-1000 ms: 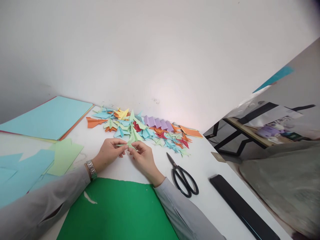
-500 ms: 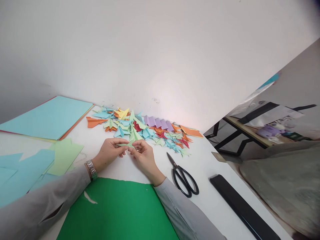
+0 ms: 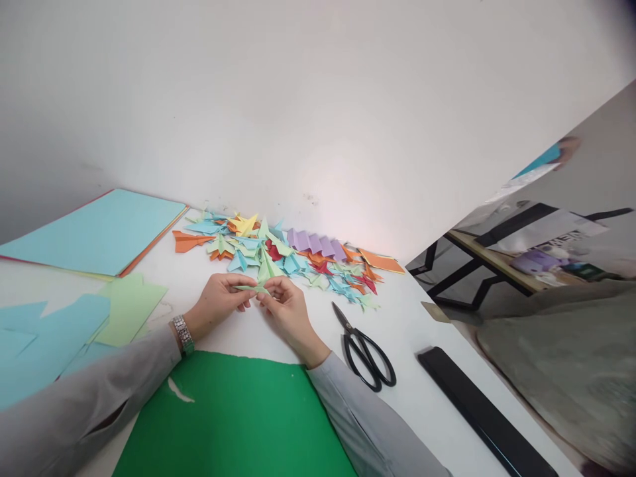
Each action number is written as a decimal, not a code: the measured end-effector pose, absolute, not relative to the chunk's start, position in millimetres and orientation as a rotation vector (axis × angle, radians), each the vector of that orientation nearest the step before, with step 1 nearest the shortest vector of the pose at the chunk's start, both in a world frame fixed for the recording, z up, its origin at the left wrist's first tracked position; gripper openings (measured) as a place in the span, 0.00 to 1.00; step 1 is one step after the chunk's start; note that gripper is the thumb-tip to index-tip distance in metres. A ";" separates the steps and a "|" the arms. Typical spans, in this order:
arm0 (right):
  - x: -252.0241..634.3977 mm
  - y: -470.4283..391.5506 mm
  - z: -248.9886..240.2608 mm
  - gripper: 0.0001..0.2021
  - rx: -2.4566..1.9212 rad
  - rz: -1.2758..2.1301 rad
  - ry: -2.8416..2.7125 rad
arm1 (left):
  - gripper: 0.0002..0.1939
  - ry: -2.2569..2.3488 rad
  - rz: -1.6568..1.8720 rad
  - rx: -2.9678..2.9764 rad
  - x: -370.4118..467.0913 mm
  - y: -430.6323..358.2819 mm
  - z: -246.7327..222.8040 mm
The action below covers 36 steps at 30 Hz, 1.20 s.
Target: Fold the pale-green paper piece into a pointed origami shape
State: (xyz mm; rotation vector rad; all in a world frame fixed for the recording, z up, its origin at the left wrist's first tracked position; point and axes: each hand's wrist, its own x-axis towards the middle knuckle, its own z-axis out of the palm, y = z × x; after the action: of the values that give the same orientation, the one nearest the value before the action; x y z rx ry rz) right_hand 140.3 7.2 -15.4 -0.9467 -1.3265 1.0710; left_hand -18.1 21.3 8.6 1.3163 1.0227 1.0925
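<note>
A small folded piece of light green paper [image 3: 252, 289] is pinched between my two hands, just in front of the pile of folded papers. My left hand [image 3: 217, 303] grips its left part between thumb and fingers. On the other side, my right hand [image 3: 287, 311] has thumb and forefinger closed on the right part. Behind them lies a heap of small folded paper shapes in blue, green, orange, red and yellow [image 3: 243, 225], with a purple pleated strip [image 3: 316, 244] across its back. The green mat [image 3: 238, 417] lies nearer, below my wrists.
Black-handled scissors [image 3: 368, 358] lie right of my right hand, and a long black bar [image 3: 481, 411] is farther right. Large blue sheets [image 3: 99, 232] are stacked at the back left, above loose green pieces [image 3: 132, 308] and blue pieces [image 3: 64, 338]. A person's hand [image 3: 567, 151] shows far right.
My hands have hardly moved and still hold the green paper, which looks slightly turned. At the far upper right, another person's hand has come into view beside a blue sheet.
</note>
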 end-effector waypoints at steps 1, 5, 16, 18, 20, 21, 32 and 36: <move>140.4 7.4 -15.5 0.10 -0.946 1.068 -1.330 | 0.12 1.016 1.091 1.322 -18.2 22.1 7.7; 140.2 8.1 -15.9 0.10 -0.935 1.063 -1.333 | 0.11 1.020 1.078 1.323 -18.5 21.9 9.7; 139.9 7.4 -13.7 0.09 -0.909 1.098 -1.300 | 0.12 1.056 1.055 1.318 -15.9 19.2 15.0; 139.2 7.1 -13.5 0.11 -0.906 1.136 -1.291 | 0.12 1.059 1.057 1.315 -15.6 18.7 16.3; 138.6 7.0 -13.5 0.11 -0.901 1.175 -1.281 | 0.12 1.063 1.059 1.314 -15.7 17.6 17.9; 138.4 6.9 -13.5 0.12 -0.899 1.190 -1.272 | 0.12 1.063 1.061 1.316 -15.7 17.1 18.6; 139.1 5.2 -8.0 0.12 -0.934 1.199 -1.205 | 0.16 1.009 1.040 1.277 -15.6 15.8 20.2; 139.1 4.3 -5.7 0.12 -0.927 1.227 -1.187 | 0.17 1.001 1.039 1.237 -16.9 18.2 14.5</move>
State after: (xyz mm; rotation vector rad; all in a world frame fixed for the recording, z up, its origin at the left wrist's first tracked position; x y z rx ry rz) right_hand 139.1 4.3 -5.7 -0.9270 -1.1874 1.2274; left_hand -16.9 18.2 14.5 1.2370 1.0005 1.0392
